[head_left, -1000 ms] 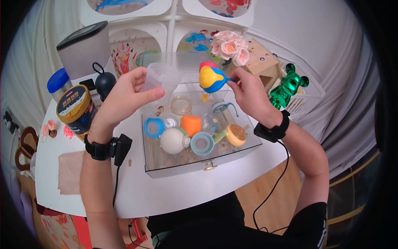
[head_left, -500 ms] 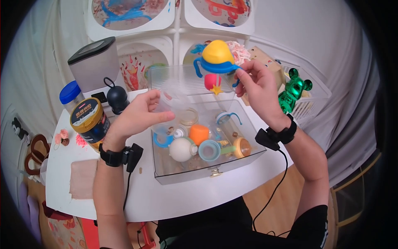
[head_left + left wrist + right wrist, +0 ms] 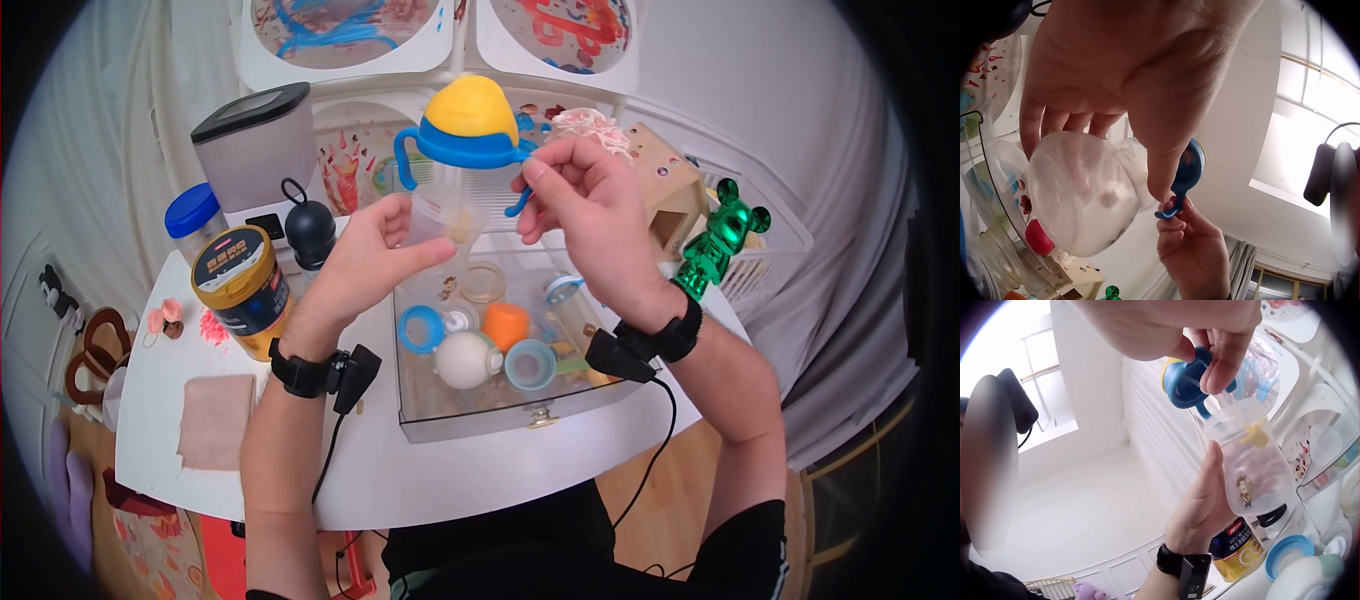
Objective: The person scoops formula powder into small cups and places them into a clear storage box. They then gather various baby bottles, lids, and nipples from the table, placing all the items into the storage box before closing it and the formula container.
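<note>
My left hand holds a translucent plastic cup between thumb and fingers, above the clear box. A small cartoon figure is printed on the cup, seen in the right wrist view. Just over the cup's mouth, my right hand pinches one handle of a blue and yellow sippy-cup lid. The lid has a blue handle on each side. A small yellow piece shows within the upper part of the cup.
Below the hands, a clear box holds an orange cup, a white round bottle, and several rings and lids. Left of it stand a gold-lidded tub and a dark round bottle. A green bear figure stands right.
The lid has risen, then moved left over the cup, its yellow dome now upward. The yellow star that hung under it now shows at the cup. The left hand keeps its grip.
</note>
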A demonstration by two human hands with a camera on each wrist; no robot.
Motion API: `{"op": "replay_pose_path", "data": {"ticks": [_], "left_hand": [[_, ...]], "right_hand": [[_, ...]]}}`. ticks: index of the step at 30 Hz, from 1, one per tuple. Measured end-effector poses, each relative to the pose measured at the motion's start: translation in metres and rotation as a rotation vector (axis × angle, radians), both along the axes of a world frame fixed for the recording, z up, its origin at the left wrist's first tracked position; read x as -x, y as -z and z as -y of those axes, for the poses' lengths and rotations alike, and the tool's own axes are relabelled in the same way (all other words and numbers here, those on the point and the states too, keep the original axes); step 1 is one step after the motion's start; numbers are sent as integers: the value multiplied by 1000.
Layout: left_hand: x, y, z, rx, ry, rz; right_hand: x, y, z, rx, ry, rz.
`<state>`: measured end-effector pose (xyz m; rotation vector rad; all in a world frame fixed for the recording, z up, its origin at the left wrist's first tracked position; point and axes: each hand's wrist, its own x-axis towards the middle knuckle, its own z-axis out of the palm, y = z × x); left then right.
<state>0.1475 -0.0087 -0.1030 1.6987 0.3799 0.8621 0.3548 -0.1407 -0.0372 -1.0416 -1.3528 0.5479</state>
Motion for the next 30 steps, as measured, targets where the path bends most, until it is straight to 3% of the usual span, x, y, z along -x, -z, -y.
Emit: {"op": "replay_pose_path", "data": {"ticks": [5,8,15,20,30], "left_hand": [[6,-7,-5,150,-56,51],[-2,4,-11,4,-230,258],[5,2,-11,56,-232,205],[3,4,-13,67,-243,183],[-3,11,-19,-266,-470,123]], "right_hand": [[10,15,-16,95,-55,-17],[19,23,-26,170,-102,-20],[14,23,-42,307,-41,-26],[6,43,-50,139,32,237],[14,38,-52,6,299,680]]}}
